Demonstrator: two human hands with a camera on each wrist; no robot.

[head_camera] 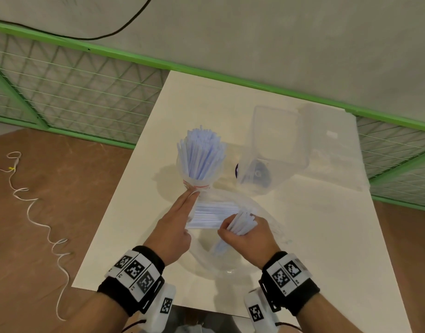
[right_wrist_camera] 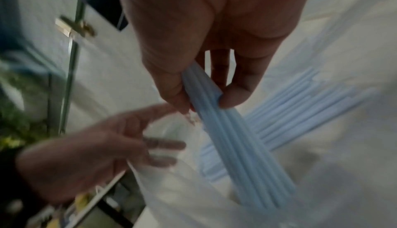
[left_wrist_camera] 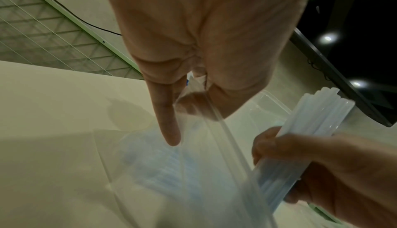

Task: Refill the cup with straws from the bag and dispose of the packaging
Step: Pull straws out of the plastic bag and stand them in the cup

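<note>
A clear cup (head_camera: pixel 199 173) packed with pale blue straws (head_camera: pixel 200 150) stands upright on the white table (head_camera: pixel 314 248). Just in front of it lies a clear plastic bag (head_camera: pixel 266 219) with loose straws (head_camera: pixel 211 213) inside. My left hand (head_camera: pixel 182 212) holds the bag's left rim, with the plastic (left_wrist_camera: pixel 194 94) pinched between thumb and fingers and the index finger (left_wrist_camera: pixel 169 124) straight. My right hand (head_camera: pixel 233 228) grips a bundle of straws (right_wrist_camera: pixel 236 146) at the bag's mouth. The bundle's lower end is still inside the plastic, and its upper end (left_wrist_camera: pixel 322 112) sticks out past the fist.
An empty clear plastic container (head_camera: pixel 276 150) lies on the table to the right of the cup, with something dark at its base. A green mesh fence (head_camera: pixel 62 92) runs behind the table. A white cord (head_camera: pixel 38 224) lies on the brown floor to the left.
</note>
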